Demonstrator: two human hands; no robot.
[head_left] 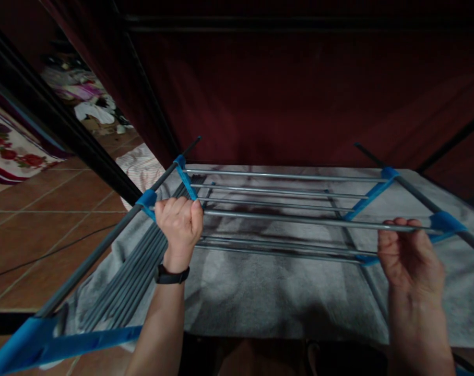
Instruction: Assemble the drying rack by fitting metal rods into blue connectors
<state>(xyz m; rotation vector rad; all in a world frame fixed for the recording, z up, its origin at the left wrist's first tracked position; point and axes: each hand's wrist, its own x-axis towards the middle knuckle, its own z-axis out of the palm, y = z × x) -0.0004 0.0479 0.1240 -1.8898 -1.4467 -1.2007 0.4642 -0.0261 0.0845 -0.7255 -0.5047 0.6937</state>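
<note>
A rack of grey metal tubes joined by blue plastic connectors stands before me. My left hand, with a dark band on the wrist, is wrapped round the left end of the nearest upper crossbar, close to a blue connector. At the bar's other end my right hand has its fingers curled round the same tube from below, beside the right blue connector. More crossbars run parallel behind it and lower down. A larger blue piece sits at the lower left end of a side tube.
Several loose grey tubes lie in a bundle on the grey cloth at left. A dark red panel rises behind the rack. Clothes are heaped at upper left. A cable crosses the tiled floor.
</note>
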